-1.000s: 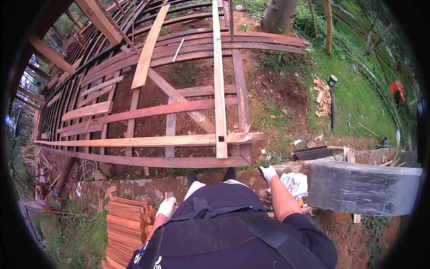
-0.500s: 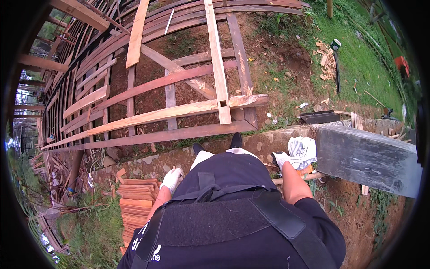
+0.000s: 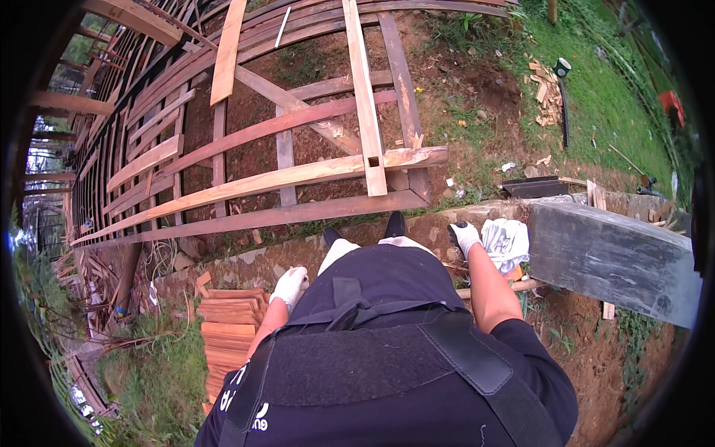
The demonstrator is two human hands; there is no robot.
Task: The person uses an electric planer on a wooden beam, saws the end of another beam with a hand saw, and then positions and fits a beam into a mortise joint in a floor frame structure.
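My left hand (image 3: 290,285), in a white glove, hangs beside my left thigh with its fingers curled in. Nothing shows in it, though its palm side is hidden. Below it lies a stack of reddish-brown wooden boards (image 3: 227,328). My right hand (image 3: 466,235), also in a white glove, is held out to the right with its fingers bent. Something dark shows at its fingertips; I cannot tell whether it is the glove's palm or a held thing. Right beside this hand is a crumpled white cloth or bag (image 3: 506,242) with dark print.
Ahead stands a large frame of wooden beams (image 3: 298,216). A pale beam (image 3: 361,97) with a square mortise crosses it. A grey slab-like block (image 3: 611,261) stands at the right. Wood offcuts (image 3: 547,97) lie on the grass, and a low wall edge (image 3: 246,261) runs by my feet.
My right hand has risen forward and slightly left, away from the white cloth. My left hand has shifted slightly up. The whole view has moved a little.
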